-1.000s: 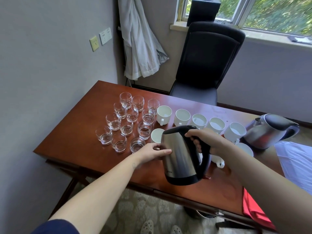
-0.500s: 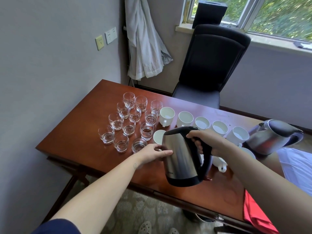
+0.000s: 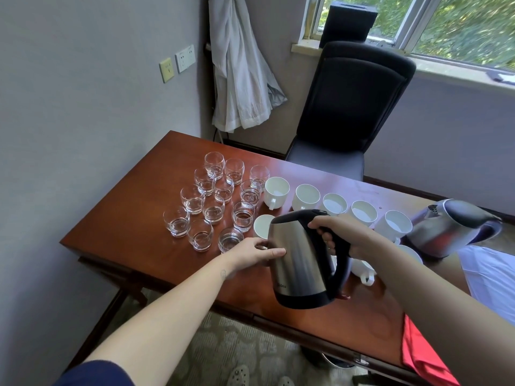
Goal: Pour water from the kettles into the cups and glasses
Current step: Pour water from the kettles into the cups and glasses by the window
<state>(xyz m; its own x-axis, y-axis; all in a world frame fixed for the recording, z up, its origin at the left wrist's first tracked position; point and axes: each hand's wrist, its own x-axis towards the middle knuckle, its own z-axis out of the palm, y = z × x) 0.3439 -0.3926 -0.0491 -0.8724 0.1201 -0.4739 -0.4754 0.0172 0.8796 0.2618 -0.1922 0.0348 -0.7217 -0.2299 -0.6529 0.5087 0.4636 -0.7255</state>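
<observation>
A person's right hand (image 3: 342,235) is wrapped tight round the black handle of a steel kettle (image 3: 299,263), lifted over the table's (image 3: 125,235) near edge. The left hand (image 3: 250,253) lays straight fingers on the kettle's side, likely steadying its weight. The spout faces a white cup (image 3: 262,225) just beyond; any flow is hidden. 12 glasses (image 3: 213,208) stand left.

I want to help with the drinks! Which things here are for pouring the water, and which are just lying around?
For the job:
held kettle, gripped by the right hand, with the left hand touching its side
second kettle
glasses
white cups

Just lying about:
black chair
hanging white cloth
red cloth
black box on the sill
</observation>
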